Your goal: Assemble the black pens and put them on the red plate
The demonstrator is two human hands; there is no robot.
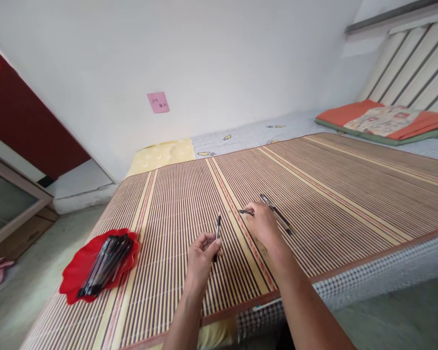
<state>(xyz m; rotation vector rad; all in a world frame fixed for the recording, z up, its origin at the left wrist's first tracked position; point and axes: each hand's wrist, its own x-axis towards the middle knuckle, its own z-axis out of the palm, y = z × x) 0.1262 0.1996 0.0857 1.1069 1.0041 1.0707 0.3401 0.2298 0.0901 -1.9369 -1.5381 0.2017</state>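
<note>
My left hand (pixel 204 250) is closed around a clear-barrelled pen (pixel 218 224) with black ends, held nearly upright over the mat. My right hand (pixel 262 222) pinches a small dark piece that looks like a pen cap (pixel 245 212), and it points left, apart from the pen. Just beyond my right hand, at least one more black pen (pixel 277 214) lies slantwise on the striped bamboo mat (pixel 168 218). To the left, a red scalloped plate (pixel 71 272) carries a pile of black pens (pixel 105 265).
The mat covers a bed with a checked sheet (pixel 237 136). Folded orange and floral bedding (pixel 383 119) lies at the far right by a slatted headboard (pixel 419 68). A pink note (pixel 158 102) is stuck to the white wall (pixel 241 58) behind.
</note>
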